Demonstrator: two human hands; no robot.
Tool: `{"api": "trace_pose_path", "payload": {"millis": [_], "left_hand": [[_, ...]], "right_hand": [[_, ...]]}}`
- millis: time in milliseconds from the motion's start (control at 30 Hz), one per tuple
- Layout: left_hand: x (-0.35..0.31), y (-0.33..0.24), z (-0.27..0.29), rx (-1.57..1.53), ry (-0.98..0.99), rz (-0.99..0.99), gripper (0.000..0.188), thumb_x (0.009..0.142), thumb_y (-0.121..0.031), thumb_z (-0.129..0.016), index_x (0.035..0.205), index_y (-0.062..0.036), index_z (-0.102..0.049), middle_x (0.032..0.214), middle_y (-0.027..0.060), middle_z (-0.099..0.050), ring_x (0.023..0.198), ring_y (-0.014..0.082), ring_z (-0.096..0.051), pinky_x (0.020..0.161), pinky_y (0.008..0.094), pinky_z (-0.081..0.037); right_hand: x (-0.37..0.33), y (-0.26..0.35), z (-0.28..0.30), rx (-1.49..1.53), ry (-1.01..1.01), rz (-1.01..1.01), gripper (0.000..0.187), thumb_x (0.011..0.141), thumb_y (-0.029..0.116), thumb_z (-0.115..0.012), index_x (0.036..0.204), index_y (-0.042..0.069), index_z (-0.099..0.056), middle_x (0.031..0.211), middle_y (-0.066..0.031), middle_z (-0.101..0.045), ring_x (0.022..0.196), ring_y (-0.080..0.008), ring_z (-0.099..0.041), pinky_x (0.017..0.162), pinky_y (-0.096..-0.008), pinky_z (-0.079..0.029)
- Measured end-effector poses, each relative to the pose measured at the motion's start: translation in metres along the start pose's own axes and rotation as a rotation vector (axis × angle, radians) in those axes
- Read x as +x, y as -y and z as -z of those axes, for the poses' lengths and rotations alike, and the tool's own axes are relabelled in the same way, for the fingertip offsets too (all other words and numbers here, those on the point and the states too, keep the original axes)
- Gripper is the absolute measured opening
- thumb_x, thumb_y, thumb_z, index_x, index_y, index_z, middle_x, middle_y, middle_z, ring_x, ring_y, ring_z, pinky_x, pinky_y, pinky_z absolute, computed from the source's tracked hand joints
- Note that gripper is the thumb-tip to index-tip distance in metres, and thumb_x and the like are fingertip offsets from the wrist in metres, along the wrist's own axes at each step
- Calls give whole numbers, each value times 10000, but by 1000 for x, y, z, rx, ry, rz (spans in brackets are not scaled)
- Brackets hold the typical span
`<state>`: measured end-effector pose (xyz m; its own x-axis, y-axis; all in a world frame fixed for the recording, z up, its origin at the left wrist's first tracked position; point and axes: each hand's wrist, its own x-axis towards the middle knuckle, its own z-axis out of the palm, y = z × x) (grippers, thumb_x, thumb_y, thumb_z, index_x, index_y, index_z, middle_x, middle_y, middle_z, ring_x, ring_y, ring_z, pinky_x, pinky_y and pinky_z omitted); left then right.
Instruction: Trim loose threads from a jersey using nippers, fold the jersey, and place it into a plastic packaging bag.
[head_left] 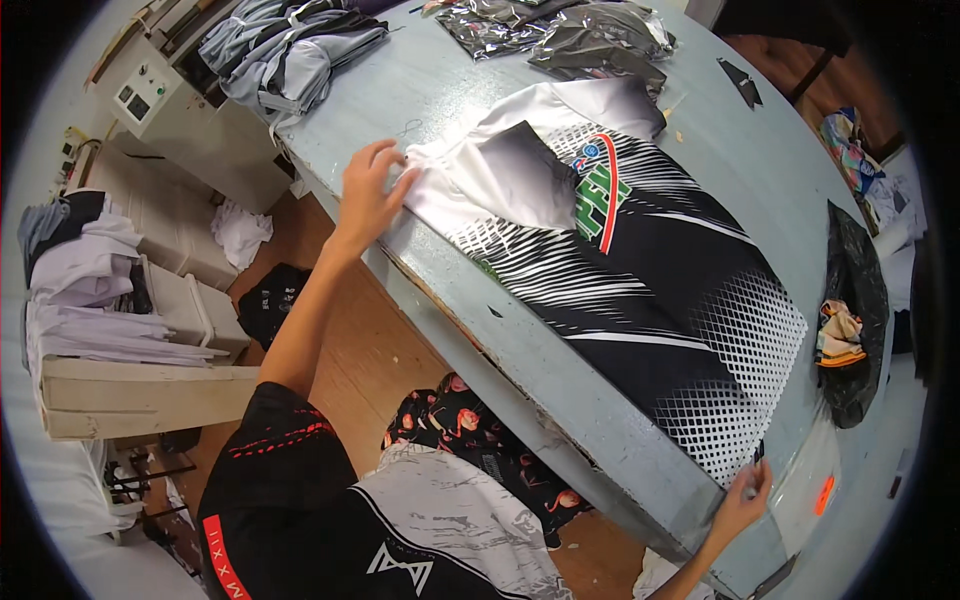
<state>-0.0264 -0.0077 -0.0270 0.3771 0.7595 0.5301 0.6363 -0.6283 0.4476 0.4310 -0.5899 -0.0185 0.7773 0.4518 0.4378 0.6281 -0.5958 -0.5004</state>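
A black-and-white sports shirt (690, 235) lies folded lengthwise on the grey-blue table, with a green and red print on its chest and a checked pattern toward the hem. Its white shoulder end points to my left. There my left hand (372, 197) reaches over the table's near edge, its fingers apart and curved, thumb at the white fabric. At the opposite end my right hand (742, 503) has its fingers closed on the hem corner, where a small dark bit shows at the fingertips.
Grey garments (290, 55) are heaped at the far left of the table. Plastic-wrapped garments (560, 35) lie at the back. A black plastic bag (855, 300) rests on the right. White fabric (95, 290) is stacked on the left, beside a machine box (145, 95).
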Motion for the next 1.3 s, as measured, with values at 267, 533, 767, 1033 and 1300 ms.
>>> {"api": "trace_pose_path", "payload": {"millis": [267,533,767,1033,1300], "left_hand": [[84,-101,-70,4,202,-558,337,906,-234,-775,1201,-108,-674,1266,145,-662,1165,361,-621,1007,473,-477],[137,-62,-112,-175,604,-571,394,866,-166,-772,1241,-86,-680,1174,168,-656,1107,373,-625,979,428,-497],[171,-80,-103,-88,506,-784,140,832,-138,-757,901,-56,-667,987,137,-684,980,354,-660,827,461,-516],[140,-95,-46,-65,466,-719,261,1017,-312,-637,1064,-66,-560,940,164,-656,893,394,-627,776,495,-486],[98,-82,-5,-207,347,-690,193,917,-80,-735,996,-31,-567,993,136,-679,950,359,-646,831,425,-510]], "right_hand": [[99,276,-150,455,302,416,382,914,152,-792,1264,32,-696,1141,-108,-721,1011,-191,-680,918,-330,-535],[138,356,-315,584,676,433,486,747,301,-877,1095,-11,-742,1040,-177,-755,973,-298,-731,862,-372,-557],[139,355,-297,285,629,443,473,703,374,-886,936,-7,-732,881,-148,-709,841,-309,-695,805,-429,-521],[116,351,-273,387,685,354,700,607,211,-959,1186,-48,-662,1123,-212,-730,957,-302,-717,866,-391,-574],[81,351,-268,624,415,380,812,655,-10,-811,1410,84,-527,987,-219,-678,876,-359,-670,822,-421,-540]]}}
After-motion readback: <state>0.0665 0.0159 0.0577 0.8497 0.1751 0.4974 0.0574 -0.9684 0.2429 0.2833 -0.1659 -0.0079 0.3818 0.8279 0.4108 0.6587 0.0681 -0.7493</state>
